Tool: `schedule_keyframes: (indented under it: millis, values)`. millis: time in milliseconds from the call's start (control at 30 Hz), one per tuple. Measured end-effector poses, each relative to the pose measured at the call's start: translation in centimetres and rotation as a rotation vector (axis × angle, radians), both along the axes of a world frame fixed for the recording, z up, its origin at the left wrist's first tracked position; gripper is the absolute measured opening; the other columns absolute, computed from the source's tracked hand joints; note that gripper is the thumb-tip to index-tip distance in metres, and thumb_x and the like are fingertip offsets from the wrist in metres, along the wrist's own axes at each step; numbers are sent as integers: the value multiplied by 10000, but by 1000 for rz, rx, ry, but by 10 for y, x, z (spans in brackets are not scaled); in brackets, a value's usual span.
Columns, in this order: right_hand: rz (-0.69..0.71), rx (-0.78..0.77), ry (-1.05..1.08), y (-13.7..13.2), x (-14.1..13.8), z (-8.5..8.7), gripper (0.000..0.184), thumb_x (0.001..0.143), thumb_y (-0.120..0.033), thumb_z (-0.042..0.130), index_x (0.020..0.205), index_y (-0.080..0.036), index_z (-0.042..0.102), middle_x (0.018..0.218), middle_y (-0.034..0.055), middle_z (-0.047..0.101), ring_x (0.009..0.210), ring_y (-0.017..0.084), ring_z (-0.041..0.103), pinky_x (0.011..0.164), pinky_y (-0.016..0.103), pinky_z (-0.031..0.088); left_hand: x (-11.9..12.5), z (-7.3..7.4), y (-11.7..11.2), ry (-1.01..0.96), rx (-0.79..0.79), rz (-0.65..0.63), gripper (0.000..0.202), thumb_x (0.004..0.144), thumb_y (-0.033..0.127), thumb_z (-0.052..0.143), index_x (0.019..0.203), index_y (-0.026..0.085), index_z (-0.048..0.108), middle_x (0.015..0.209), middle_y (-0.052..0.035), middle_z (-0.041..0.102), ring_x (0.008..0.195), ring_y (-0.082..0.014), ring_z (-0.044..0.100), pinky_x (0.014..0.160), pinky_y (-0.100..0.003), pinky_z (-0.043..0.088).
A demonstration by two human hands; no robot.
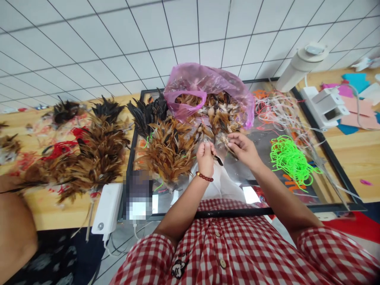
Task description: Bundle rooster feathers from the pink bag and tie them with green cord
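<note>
My left hand [205,155], with a bead bracelet on the wrist, is closed in a pinch on a small dark feather [218,160]. My right hand [242,147] is just to its right, fingers curled into loose brown feathers [221,136] that spill from a pink plastic bag [204,85]. Both hands hover over a glass-topped, black-framed panel [326,148]. A bundle of brown feathers [168,150] lies just left of my left hand.
More brown and black feather bundles [97,154] cover the wooden table at left, with red cord. Neon green cord [289,158], pale strips, a white bottle [299,65], a white power bank [107,209] and coloured felt pieces surround the panel. Another person's arm [14,233] shows bottom left.
</note>
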State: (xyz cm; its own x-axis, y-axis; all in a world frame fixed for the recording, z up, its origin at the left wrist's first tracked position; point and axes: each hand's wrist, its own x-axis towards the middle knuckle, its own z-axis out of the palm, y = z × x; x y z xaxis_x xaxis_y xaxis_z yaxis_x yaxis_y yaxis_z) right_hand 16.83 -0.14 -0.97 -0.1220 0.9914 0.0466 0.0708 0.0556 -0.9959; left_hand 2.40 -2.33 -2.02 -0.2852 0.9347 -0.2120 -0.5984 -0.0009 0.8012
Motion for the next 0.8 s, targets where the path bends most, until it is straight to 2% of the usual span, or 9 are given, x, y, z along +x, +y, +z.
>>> schedule_keyframes:
  millis: [133,233,300,400,533,633,733,800]
  values:
    - [9,-140,113,-1,-4,0,467,697,-456,836,1062,-224,660,747,-17,692,636,123,612,622,254,489,0,-1,-2,19,8,-65,443,726,573,815,720,168,634,703,25,630,553,-50,506,580,-206,423]
    - [37,-130,96,-3,-5,1,407,689,-492,847,943,-212,695,767,13,723,660,139,641,651,277,516,0,1,-3,24,32,-140,412,691,548,846,739,167,695,808,-13,701,643,-73,575,649,-221,465]
    - [73,-89,58,-5,-6,2,360,714,-511,828,864,-205,709,800,36,739,695,152,660,683,294,528,0,2,-4,53,47,-173,374,690,518,854,737,169,727,830,-33,722,748,-108,630,737,-240,495]
    - [94,2,-56,-6,-3,4,301,790,-491,760,839,-197,716,769,33,723,663,144,628,661,288,500,-2,1,-3,105,37,-127,295,729,463,834,735,181,746,813,-32,728,805,-129,647,809,-262,501]
    - [-25,155,-349,-1,9,4,223,866,-394,645,850,-185,721,709,25,690,608,147,574,626,295,463,-5,-6,0,178,13,14,244,802,428,776,741,194,746,791,-7,716,799,-111,629,842,-255,482]
    - [-137,331,-541,5,17,3,195,869,-326,608,896,-187,742,914,92,743,812,220,665,771,368,521,-8,-11,3,239,18,59,260,823,458,744,765,204,752,817,-8,718,820,-113,624,858,-256,477]
    - [-166,452,-499,5,15,6,223,908,-364,604,931,-195,749,1063,125,739,1008,252,674,925,414,521,-10,-10,2,313,76,32,301,841,514,712,792,219,748,862,-13,721,868,-129,636,905,-279,478]
    - [-69,387,-387,0,8,9,273,927,-443,616,952,-203,746,1008,100,744,941,221,676,878,380,534,-9,-7,0,373,141,-7,331,853,545,693,791,223,736,877,-19,715,897,-144,639,933,-300,477]
